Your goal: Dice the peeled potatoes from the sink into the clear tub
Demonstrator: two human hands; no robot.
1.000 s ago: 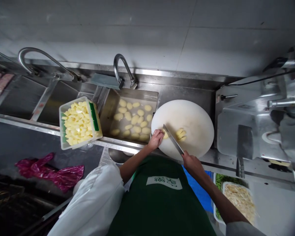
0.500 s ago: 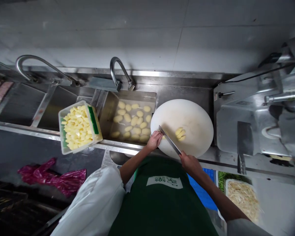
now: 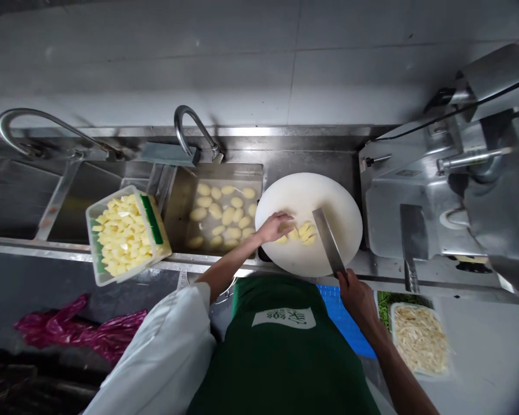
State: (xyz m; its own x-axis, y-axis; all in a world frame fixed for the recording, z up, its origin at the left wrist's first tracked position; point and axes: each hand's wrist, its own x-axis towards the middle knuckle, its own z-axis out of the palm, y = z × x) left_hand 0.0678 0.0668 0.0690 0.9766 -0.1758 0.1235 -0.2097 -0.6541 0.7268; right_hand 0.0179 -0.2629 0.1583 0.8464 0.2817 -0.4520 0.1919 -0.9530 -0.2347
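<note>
My right hand [image 3: 353, 293] grips the handle of a kitchen knife [image 3: 328, 239], whose broad blade is over the right part of a round white cutting board [image 3: 341, 207]. Several cut pieces of peeled potato [image 3: 306, 231] lie near the board's middle. Just left of them, my left hand [image 3: 277, 226] is over the board with its fingers stretched out. A few more pieces show by its fingers and under its palm; whether it touches them I cannot tell.
Left of the board, a sink basin [image 3: 179, 202] holds whole peeled potatoes [image 3: 228, 216] in water. A plastic tub [image 3: 96, 262] of potato chunks rests across the sink edge. A second cleaver [image 3: 414, 233] lies on the metal equipment at right. A tray of pale shreds [image 3: 419, 340] is below.
The knife has moved right, away from my left hand and the potato. My left hand has opened and reached further onto the board, and the pieces lie more spread. The whole view has shifted slightly.
</note>
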